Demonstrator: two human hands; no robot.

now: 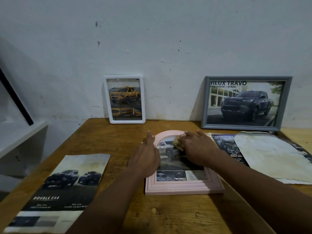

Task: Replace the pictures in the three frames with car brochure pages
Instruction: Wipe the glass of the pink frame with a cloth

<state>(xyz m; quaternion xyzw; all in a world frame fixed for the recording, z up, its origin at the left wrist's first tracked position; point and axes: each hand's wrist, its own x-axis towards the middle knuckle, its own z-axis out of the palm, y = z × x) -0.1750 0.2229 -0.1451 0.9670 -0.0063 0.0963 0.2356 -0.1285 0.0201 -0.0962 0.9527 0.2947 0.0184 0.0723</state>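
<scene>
While the pink frame (184, 188) lies flat in the middle of the wooden table (118, 137), both hands are on it. The left hand (146, 156) rests on the frame's 9 o'clock edge, fingers straight and close together, nothing held. The right hand (195, 149) sits over the glass toward 1 o'clock and grips a small tan wad (177, 143) against it. Can't tell if that's cloth or sponge tbh. A couple of its fingers stick out past the frame's curved top.

The pink frame already has a brochure page (177, 164) in it: a pickup on rough ground, small photos and a text block along the bottom.

From the pink frame, at about 11 o'clock, a white frame (108, 98) leans upright against the wall (152, 39) with a yellow pickup page inside. At about 1 o'clock a grey frame (205, 102) leans on the same wall, showing a dark pickup under "HILUX TRAVO".

Over at 8 o'clock a loose page (67, 179) lies flat, two dark trucks and "DOUBLE CAB" on it. At 3 o'clock there's another brochure (226, 146) reading "POWERTRAIN & OFF-ROAD", mostly covered by a pale stained sheet (270, 154) lying on top.
</scene>
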